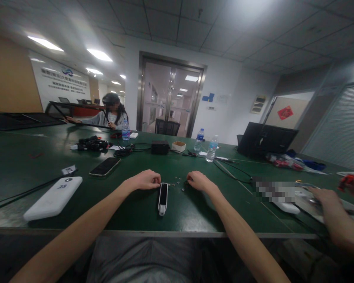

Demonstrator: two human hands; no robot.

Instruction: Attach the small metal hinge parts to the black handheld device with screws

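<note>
Slim white-rimmed device (163,198) with a dark upper face is set on the table (194,220), back from the near edge, its narrow end pointed toward that edge; by its look it would be judged light and stiff, with smooth, perhaps slippery surfaces; it is best gripped across its two long sides, pressure being kept off the dark face, which may be easily marked. To the right of its far end small rings (183,190) are scattered; these would be judged very light, hard and apt to slide, and are best pinched by their rims. Just beside the device's far end the left hand (146,180) is held half closed, its fingers curled downward; whether anything is gripped cannot be told; beyond the rings the right hand (198,181) is likewise curled low over the table, whatever may be pinched being hidden. Farther left a phone (105,166) is laid flat; a white case (53,197) is placed nearer the table's near edge.
</note>
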